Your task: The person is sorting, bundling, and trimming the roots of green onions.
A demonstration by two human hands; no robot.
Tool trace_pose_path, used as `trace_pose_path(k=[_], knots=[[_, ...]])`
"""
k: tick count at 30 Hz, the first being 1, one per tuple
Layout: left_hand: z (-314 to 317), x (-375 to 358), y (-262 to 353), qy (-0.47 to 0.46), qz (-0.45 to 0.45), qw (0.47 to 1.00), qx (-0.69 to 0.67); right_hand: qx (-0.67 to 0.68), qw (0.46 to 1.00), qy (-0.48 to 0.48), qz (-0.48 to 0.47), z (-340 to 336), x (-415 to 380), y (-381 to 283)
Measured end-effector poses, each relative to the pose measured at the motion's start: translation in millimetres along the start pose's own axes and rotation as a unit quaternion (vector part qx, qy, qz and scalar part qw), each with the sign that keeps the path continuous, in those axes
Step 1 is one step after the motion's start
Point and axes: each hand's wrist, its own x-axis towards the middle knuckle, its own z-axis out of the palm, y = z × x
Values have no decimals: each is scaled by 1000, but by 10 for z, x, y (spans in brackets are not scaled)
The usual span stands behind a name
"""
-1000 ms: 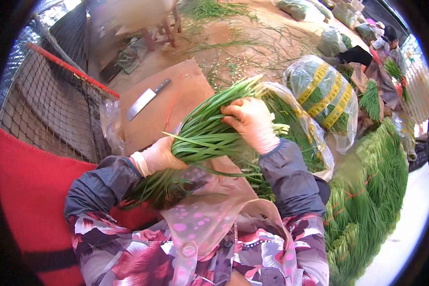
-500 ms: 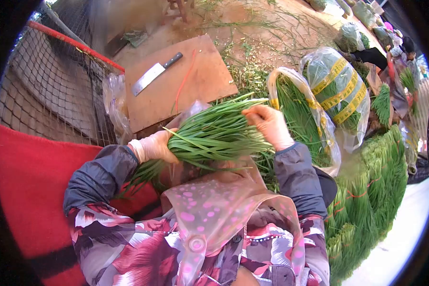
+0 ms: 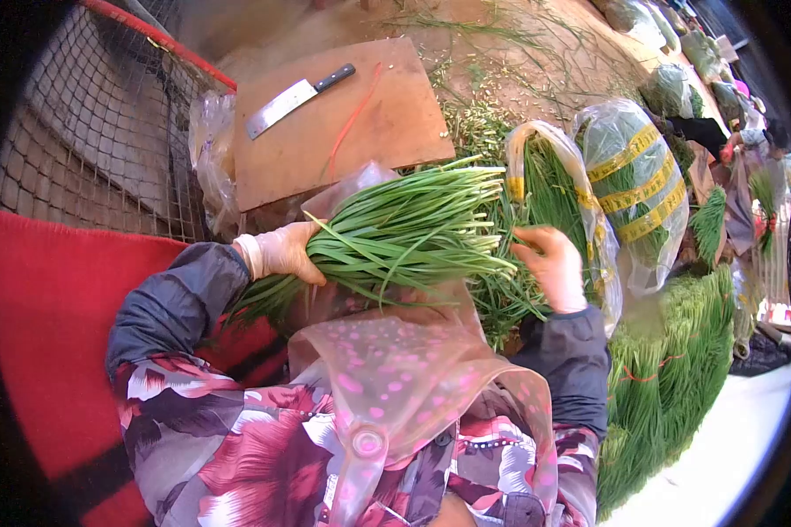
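A thick bunch of garlic chives [image 3: 404, 228] lies across my lap, pale cut ends to the right and long green leaves to the left. My left hand [image 3: 288, 253], thinly gloved, is wrapped round its leafy part. Just right of the pale ends, my right hand [image 3: 554, 266] is apart from the bunch, its fingers curled in toward the thumb. Whether a thin strand is between those fingertips cannot be made out. Beyond the bunch, a cleaver [image 3: 299, 98] with a black handle rests on a wooden board [image 3: 387, 132], beside a red strip [image 3: 353, 123].
An open plastic bag of green stalks [image 3: 549, 189] and a full bag wrapped in yellow tape [image 3: 633, 176] stand to the right. Tied bunches [image 3: 668, 360] are stacked nearer me. Wire netting [image 3: 105, 123] and red cloth [image 3: 79, 299] are left. Trimmings litter the ground.
My right hand has moved off the chive ends, to the right and toward me. The left hand keeps its hold. The view has shifted slightly.
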Motion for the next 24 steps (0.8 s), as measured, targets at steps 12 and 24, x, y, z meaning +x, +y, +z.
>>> trace_pose_path(k=[12,24], knots=[[22,-21,3,-1,17,1000,24,557,829,26,41,585,675,-637],[8,87,-183,-10,23,998,-63,181,983,-6,8,-215,-134,-248]])
